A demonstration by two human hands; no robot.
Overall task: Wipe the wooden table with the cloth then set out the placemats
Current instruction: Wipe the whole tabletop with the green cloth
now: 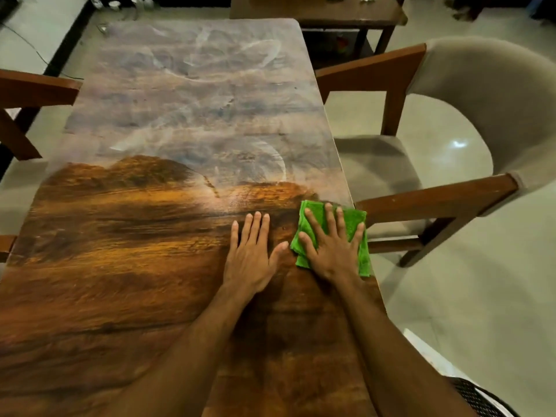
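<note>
The long wooden table (135, 251) fills the view, with hazy smear marks over its far half and dark glossy wood near me. A folded green cloth (316, 213) lies at the table's right edge. My right hand (334, 245) presses flat on the cloth with fingers spread straight. My left hand (252, 254) rests flat on the bare wood just left of the cloth, fingers straight, thumb pointing toward the cloth. No placemats are in view.
A padded chair with wooden arms (445, 188) stands close to the table's right side. Another chair's wooden arm (36, 88) shows at the left. A dark side table (325, 13) stands beyond the far end. Pale tiled floor surrounds everything.
</note>
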